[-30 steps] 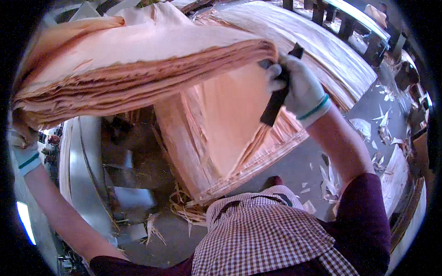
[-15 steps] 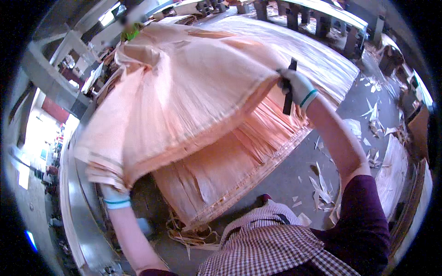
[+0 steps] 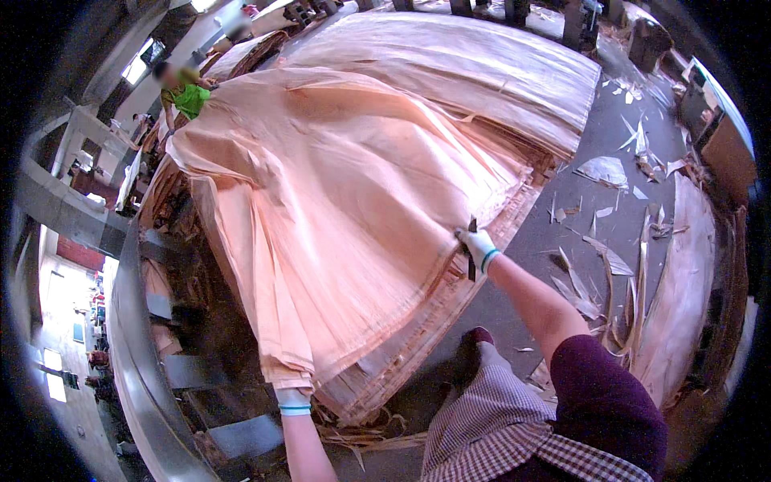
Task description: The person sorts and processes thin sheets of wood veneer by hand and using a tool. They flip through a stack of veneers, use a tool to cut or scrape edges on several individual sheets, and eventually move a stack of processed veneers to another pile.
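A wide, thin sheet of peach-coloured wood veneer (image 3: 345,193) spreads in loose folds over a stack of veneer (image 3: 373,384). My left hand (image 3: 293,397), in a white glove with a teal cuff stripe, is closed on the bunched near-left corner; its fingers are hidden beneath the folds. At the near-right edge my gloved right hand (image 3: 477,246) grips the sheet's rim. A dark, narrow flat bar (image 3: 471,261) is in that same hand, standing roughly upright. At the far-left end, a person in a green top (image 3: 191,100) stands beside the sheet.
Behind lies another stack of pale veneer (image 3: 458,64). Broken veneer scraps (image 3: 602,173) litter the grey floor (image 3: 554,233) at right, beside a long pale strip (image 3: 683,281). A curved metal rail (image 3: 132,337) runs along the left. Shreds lie below the stack's near corner.
The raised near edge of the sheet has come down onto the stack. Both hands have lowered, my left also moving right. The view has shifted, showing more of the other person.
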### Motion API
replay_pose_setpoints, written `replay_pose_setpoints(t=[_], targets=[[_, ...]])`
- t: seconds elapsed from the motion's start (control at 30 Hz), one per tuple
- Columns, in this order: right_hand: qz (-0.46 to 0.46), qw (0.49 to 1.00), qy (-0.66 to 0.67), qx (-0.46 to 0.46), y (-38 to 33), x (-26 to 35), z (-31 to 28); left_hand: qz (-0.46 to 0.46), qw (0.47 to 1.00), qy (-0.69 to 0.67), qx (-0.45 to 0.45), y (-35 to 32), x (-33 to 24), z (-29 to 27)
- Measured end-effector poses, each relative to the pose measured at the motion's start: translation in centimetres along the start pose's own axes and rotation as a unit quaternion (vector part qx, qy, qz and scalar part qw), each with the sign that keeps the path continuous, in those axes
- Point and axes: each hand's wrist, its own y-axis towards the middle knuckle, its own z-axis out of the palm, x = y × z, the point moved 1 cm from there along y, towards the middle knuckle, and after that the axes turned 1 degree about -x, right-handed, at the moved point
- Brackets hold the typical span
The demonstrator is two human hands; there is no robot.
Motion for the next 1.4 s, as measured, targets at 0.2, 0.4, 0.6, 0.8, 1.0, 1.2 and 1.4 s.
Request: replay_pose_setpoints(t=[0.2, 0.4, 0.6, 0.8, 1.0, 1.2, 1.4], targets=[[0.072, 0.993, -0.092, -0.014, 1.5, -13.5, 4.6, -0.136, 0.990, 0.016, 0.034, 1.0, 6.7, -10.3], [0.104, 0.988, -0.098, -0.061, 5.3, -21.5, 4.2, -0.089, 0.988, -0.016, -0.123, -0.4, 12.3, -13.3], [0.127, 0.986, -0.106, -0.034, 3.8, -21.4, 6.0, -0.162, 0.966, -0.074, -0.187, -0.6, 16.6, -21.1], [0.115, 0.990, -0.076, -0.017, 4.4, -21.7, 4.1, -0.187, 0.932, -0.225, -0.213, -1.4, 20.8, -19.6], [0.159, 0.985, -0.004, 0.066, 5.1, -25.3, 7.9, -0.159, 0.900, -0.192, -0.358, -2.7, 33.9, -30.0], [0.174, 0.959, -0.213, 0.062, 5.9, -20.3, 3.9, -0.037, 0.974, -0.066, -0.214, -1.0, 37.8, -25.8], [0.018, 0.787, -0.529, 0.316, -6.0, -22.9, 14.9, -0.059, 0.952, 0.019, -0.301, -1.2, 36.0, -24.8]])
